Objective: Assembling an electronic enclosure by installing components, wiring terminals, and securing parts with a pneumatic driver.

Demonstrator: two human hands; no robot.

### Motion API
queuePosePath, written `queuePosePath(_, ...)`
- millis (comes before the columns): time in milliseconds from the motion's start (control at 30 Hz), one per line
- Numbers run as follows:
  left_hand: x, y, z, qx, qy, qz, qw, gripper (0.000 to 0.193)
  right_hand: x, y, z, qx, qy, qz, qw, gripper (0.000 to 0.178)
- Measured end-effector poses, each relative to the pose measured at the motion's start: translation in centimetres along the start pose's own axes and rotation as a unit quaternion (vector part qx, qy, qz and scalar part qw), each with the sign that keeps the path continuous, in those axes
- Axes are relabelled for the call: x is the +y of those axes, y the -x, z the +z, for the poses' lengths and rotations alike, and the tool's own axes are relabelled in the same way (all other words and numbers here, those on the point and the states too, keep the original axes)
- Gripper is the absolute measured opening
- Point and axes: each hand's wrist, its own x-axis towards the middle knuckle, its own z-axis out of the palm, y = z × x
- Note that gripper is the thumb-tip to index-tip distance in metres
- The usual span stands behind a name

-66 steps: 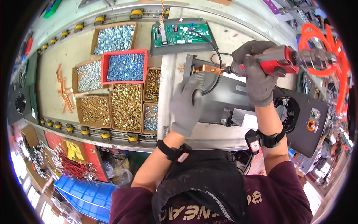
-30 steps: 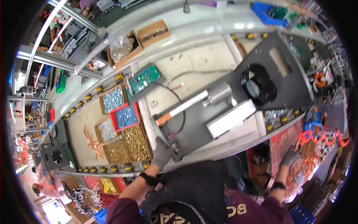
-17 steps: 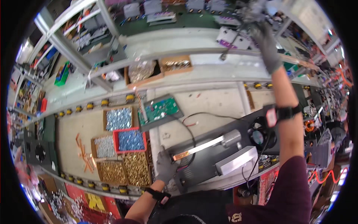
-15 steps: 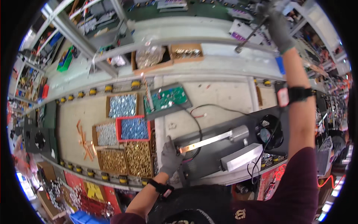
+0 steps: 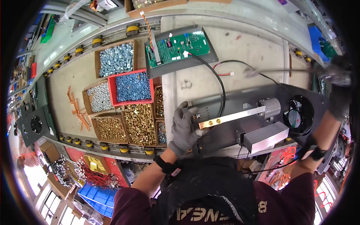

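Observation:
My gloved left hand (image 5: 183, 129) pinches around the near-left end of a flat metal bar (image 5: 240, 116), thumb below and fingers above. The bar's end is copper-coloured with two brass screws (image 5: 214, 122). Its other end meets a ribbed silver cylinder (image 5: 270, 108). All this lies over a dark metal panel (image 5: 228, 140) with a round fan (image 5: 298, 115). At the far right my gloved right hand (image 5: 339, 93), smeared by motion, grips a power screwdriver (image 5: 288, 70), whose long shaft points left, above the panel and apart from the bar.
A green circuit board (image 5: 180, 48) on a dark plate sits behind, with a black cable (image 5: 219, 80) running toward the panel. On the left stand boxes of fasteners, including a red bin (image 5: 131, 88) of blue screws. Copper strips (image 5: 77, 108) lie farther left. A silver finned block (image 5: 266, 137) stands before the bar.
My right hand has come down and nearer from the upper right with the screwdriver, its shaft now level. My left hand stays at the bar's end. The view has shifted closer to the bench.

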Motion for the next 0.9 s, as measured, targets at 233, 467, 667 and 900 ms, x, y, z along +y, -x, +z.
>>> queuePosePath(233, 0.3, 0.3, 1.5, 0.066, 0.026, -0.042, 0.997, 0.070, 18.4, 8.8, 1.7, 0.330, -0.125, 0.213, 0.911, 0.016)
queuePosePath(467, -0.2, 0.5, 2.8, 0.074, 0.048, -0.047, 0.995, 0.059, 19.9, 11.1, 1.2, 0.418, -0.076, 0.260, 0.867, 0.015)
queuePosePath(667, -0.6, 0.9, 3.6, 0.098, 0.093, -0.076, 0.988, 0.059, 21.2, 10.7, 1.2, 0.449, -0.008, 0.284, 0.847, 0.008)
queuePosePath(900, -0.2, 0.7, 3.4, 0.103, 0.074, -0.064, 0.990, 0.056, 21.8, 10.6, 0.8, 0.459, 0.022, 0.297, 0.837, 0.008)
